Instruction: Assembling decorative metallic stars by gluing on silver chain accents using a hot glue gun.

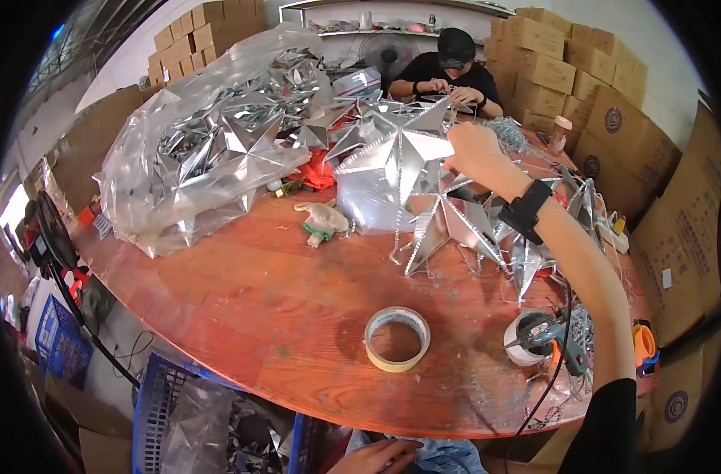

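Note:
My right hand [483,156], with a black band on its wrist, reaches across the table. Its fingers are closed on one point of a silver star [400,152] edged with bead trim. Another trimmed silver star [449,223] sits just below it, with bead strands hanging onto the tabletop. My left hand [376,458] rests low at the table's near edge over blue denim, fingers stretched out, holding nothing I can see. In front of me lies a roll of tape [397,340]. A glue gun [546,338] rests on a white roll [521,347] at the right.
A large clear bag [151,193] of silver stars covers the table's far left. A glove [321,220] lies near it. Across the table a person [455,75] in black works with both hands. Blue crates [151,411] stand below the near edge; cardboard boxes [625,134] line the right.

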